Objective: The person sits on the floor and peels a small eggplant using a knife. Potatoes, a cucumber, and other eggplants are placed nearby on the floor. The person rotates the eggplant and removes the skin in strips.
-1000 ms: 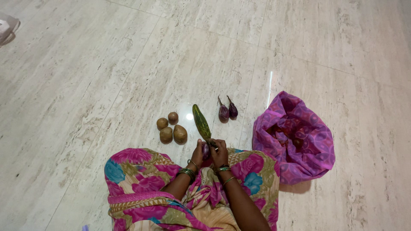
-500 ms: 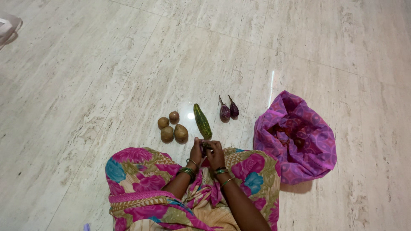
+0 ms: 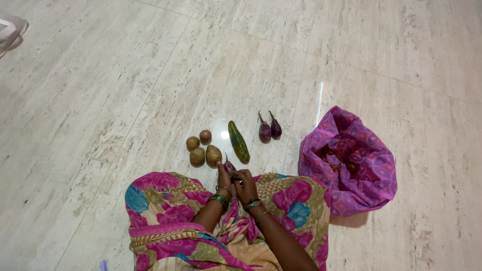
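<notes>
1. Eggplant [image 3: 229, 166], small and purple, sat pinched between both hands just above the floral lap.
2. Left hand [image 3: 224, 176] and right hand [image 3: 246, 184] pressed close together around it.
3. Four potatoes [image 3: 203, 148], a green cucumber [image 3: 239, 142] and two more eggplants [image 3: 269, 130] lay on the floor [image 3: 100, 100].
4. A purple cloth bag [image 3: 349, 160] sat open to the right.
</notes>
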